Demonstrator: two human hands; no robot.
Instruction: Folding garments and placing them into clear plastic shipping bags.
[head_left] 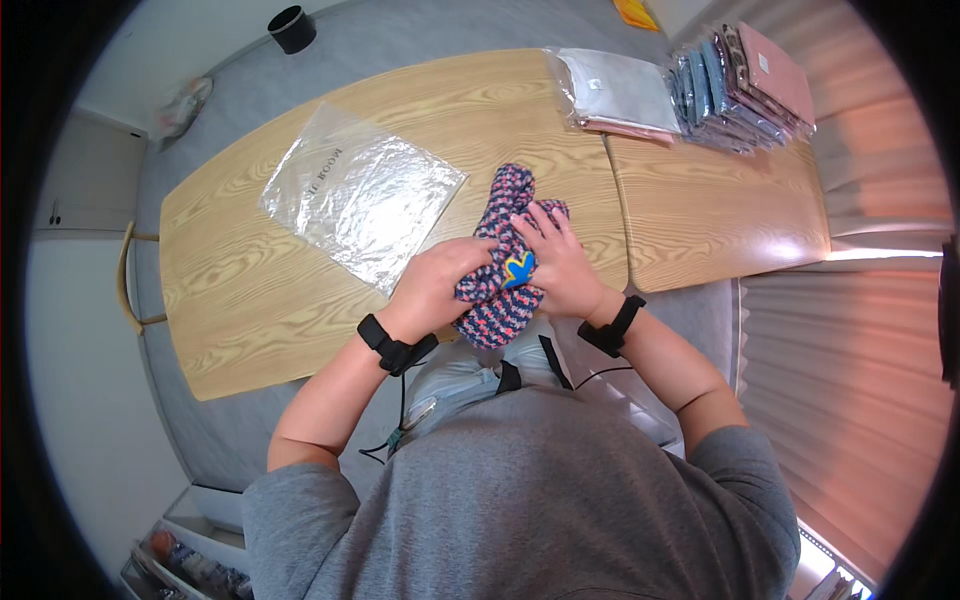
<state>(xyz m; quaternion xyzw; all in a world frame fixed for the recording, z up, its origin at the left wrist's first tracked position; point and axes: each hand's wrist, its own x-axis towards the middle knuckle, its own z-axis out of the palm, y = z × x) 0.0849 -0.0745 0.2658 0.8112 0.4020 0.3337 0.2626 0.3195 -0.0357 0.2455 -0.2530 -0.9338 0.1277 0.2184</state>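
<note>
A knitted garment (497, 315) in navy, pink and white lies bunched and folded at the near edge of the table, its lower part reaching over toward me. A blue patch with a yellow outline shows on its front. My left hand (440, 285) grips its left side, fingers curled into the knit. Across its right side rests my right hand (562, 268), the fingers stretched and spread over the fabric beside the patch. How the garment is folded underneath is hidden. Left of it lies a flat clear plastic bag (350, 195) with dark lettering.
The pale wooden table (240, 300) has a seam toward its right side. At the far right stand stacks of folded clothes in clear bags (735, 90), next to a white bagged garment (620, 90). A black bin (292, 30) is on the floor beyond; a pinkish curtain (830, 370) hangs at right.
</note>
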